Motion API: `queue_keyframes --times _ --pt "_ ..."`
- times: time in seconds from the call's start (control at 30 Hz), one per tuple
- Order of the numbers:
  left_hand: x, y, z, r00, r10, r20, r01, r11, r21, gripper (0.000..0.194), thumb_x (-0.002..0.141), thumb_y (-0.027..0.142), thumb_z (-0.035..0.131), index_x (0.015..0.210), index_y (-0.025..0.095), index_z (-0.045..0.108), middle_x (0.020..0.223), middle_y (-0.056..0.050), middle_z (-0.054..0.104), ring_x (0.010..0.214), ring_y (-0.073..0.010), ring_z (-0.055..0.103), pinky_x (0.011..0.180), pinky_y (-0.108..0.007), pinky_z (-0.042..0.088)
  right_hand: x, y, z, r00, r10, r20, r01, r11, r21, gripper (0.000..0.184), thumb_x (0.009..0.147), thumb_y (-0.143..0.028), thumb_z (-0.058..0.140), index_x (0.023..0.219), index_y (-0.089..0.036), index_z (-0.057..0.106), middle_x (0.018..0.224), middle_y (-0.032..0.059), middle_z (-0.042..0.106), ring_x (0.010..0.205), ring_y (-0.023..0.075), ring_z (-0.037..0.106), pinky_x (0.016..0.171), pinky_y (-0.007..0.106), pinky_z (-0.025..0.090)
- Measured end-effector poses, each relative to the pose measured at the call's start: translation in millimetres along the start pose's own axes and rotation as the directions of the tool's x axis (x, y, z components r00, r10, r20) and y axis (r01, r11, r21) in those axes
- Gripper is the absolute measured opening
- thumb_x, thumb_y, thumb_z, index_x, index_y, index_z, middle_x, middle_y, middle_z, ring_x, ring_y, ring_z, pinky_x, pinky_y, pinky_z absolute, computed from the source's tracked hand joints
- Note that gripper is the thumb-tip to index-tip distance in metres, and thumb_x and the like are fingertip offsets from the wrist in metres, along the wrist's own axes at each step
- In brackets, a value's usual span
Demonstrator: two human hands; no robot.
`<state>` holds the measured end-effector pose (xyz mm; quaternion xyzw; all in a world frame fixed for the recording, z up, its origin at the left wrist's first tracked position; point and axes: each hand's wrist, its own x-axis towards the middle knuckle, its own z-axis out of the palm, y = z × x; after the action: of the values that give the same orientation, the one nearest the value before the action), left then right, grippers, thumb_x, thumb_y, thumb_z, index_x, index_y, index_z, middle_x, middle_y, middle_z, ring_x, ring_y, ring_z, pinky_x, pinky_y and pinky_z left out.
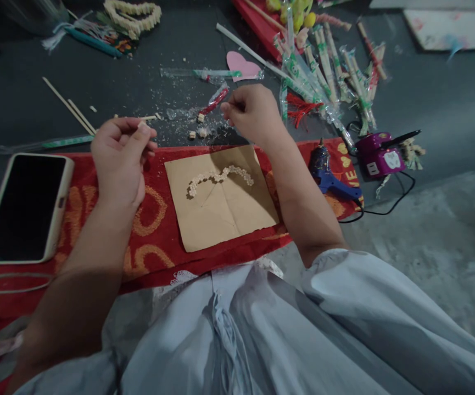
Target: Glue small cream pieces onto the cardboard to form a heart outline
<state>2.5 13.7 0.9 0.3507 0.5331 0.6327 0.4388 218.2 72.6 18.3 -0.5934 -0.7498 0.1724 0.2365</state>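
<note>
My left hand (119, 156) is raised over the far edge of a red towel (150, 269), thumb and fingers pinched together. Whatever sits in that pinch is too small to name. My right hand (256, 112) hovers above the dark table with its fingers curled closed, and their contents are hidden. Between my forearms lies a creased brown paper sheet (221, 225). Small pale stick pieces, set in a curved double-arch line (221, 175), rest on it. Near my right fingertips are small stick clusters (202, 132) and a red stick in clear wrapping (216, 100).
A blue hot glue gun (336, 184) lies right of the paper, beside a purple box (379, 154) with a cord. Wrapped chopsticks (328, 66) pile up behind. At left are a phone (25, 208) and loose sticks (72, 109). A pink paper heart (243, 66) and a heart-shaped stick frame (132, 22) lie farther back.
</note>
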Motion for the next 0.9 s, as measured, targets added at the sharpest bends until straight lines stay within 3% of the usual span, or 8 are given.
queue_keyframes --times 0.1,0.17,0.27,0.37,0.47,0.6,0.73,0.9 --pt "-2.5 0.2 0.3 0.999 0.009 0.04 -0.009 1.0 0.001 0.019 0.077 -0.002 0.064 0.072 0.016 0.065 0.061 0.004 0.07 0.047 -0.003 0.057 0.044 -0.011 0.044 -0.5 1.3 2.7 0.999 -0.045 0.017 0.044 0.998 0.036 0.01 0.076 -0.011 0.061 0.07 -0.019 0.063 0.07 -0.0004 0.064 0.067 0.0135 0.053 0.066 0.029 0.041" --pt "-5.2 0.3 0.3 0.995 -0.022 0.102 0.023 1.0 -0.006 0.015 0.078 0.001 0.065 0.074 0.015 0.069 0.063 0.002 0.071 0.048 -0.0035 0.059 0.046 -0.011 0.046 -2.3 -0.5 4.2 0.989 -0.138 0.045 0.134 0.987 0.094 0.015 0.072 -0.007 0.063 0.081 -0.019 0.065 0.081 0.0 0.068 0.072 0.0123 0.055 0.069 0.026 0.043" --pt "-10.3 1.7 0.6 0.973 -0.125 0.193 0.133 0.991 -0.031 0.008 0.08 0.007 0.068 0.077 0.013 0.072 0.064 -0.001 0.071 0.051 -0.0044 0.061 0.049 -0.012 0.048 -7.2 -8.9 5.2 0.963 -0.258 0.08 0.249 0.963 0.107 0.004 0.083 -0.021 0.062 0.079 -0.023 0.064 0.09 0.0019 0.067 0.081 0.0144 0.057 0.077 0.027 0.045" --pt "-14.4 3.5 1.5 0.946 -0.211 0.247 0.227 0.973 -0.039 0.007 0.08 0.009 0.07 0.076 0.014 0.074 0.064 -0.002 0.071 0.051 -0.0043 0.061 0.051 -0.012 0.049 -12.8 -19.6 5.3 0.947 -0.309 0.093 0.299 0.949 0.101 0.024 0.091 -0.032 0.056 0.069 -0.022 0.06 0.086 0.0034 0.065 0.08 0.0154 0.058 0.079 0.029 0.047" --pt "-15.9 3.9 2.4 0.928 -0.232 0.291 0.251 0.968 -0.028 0.009 0.08 0.01 0.07 0.075 0.017 0.075 0.065 -0.002 0.071 0.052 -0.004 0.061 0.052 -0.012 0.048 -17.1 -26.7 6.3 0.916 -0.385 0.111 0.361 0.913 0.191 0.011 0.088 -0.032 0.06 0.084 -0.023 0.066 0.097 0.0027 0.066 0.08 0.0136 0.059 0.074 0.026 0.048" --pt "-15.6 1.7 3.1 0.919 -0.217 0.328 0.247 0.968 -0.052 0.004 0.074 0.01 0.075 0.072 0.013 0.074 0.061 -0.003 0.069 0.05 -0.0055 0.06 0.051 -0.014 0.048 -19.8 -30.1 10.9 0.854 -0.506 0.122 0.45 0.835 0.316 0.021 0.089 -0.039 0.061 0.1 -0.021 0.067 0.092 0.0018 0.065 0.087 0.0142 0.06 0.078 0.027 0.05" --pt "-15.9 -0.3 3.4 0.91 -0.244 0.335 0.264 0.965 -0.015 0.01 0.067 0.01 0.082 0.067 0.011 0.072 0.056 -0.002 0.067 0.046 -0.0047 0.055 0.047 -0.013 0.046 -19.9 -31.2 16.3 0.827 -0.545 0.137 0.461 0.797 0.39 0.025 0.087 -0.042 0.064 0.096 -0.018 0.067 0.088 0.0017 0.065 0.087 0.0145 0.061 0.081 0.03 0.052" --pt "-17.5 0.3 2.6 0.89 -0.235 0.39 0.255 0.967 0.0 0.016 0.062 0.015 0.087 0.068 0.011 0.073 0.058 -0.003 0.068 0.046 -0.0041 0.057 0.046 -0.011 0.047 -20.1 -33.1 16.6 0.852 -0.497 0.165 0.392 0.814 0.428 0.026 0.082 -0.043 0.07 0.084 -0.018 0.063 0.084 0.0017 0.066 0.084 0.0155 0.062 0.08 0.031 0.054"
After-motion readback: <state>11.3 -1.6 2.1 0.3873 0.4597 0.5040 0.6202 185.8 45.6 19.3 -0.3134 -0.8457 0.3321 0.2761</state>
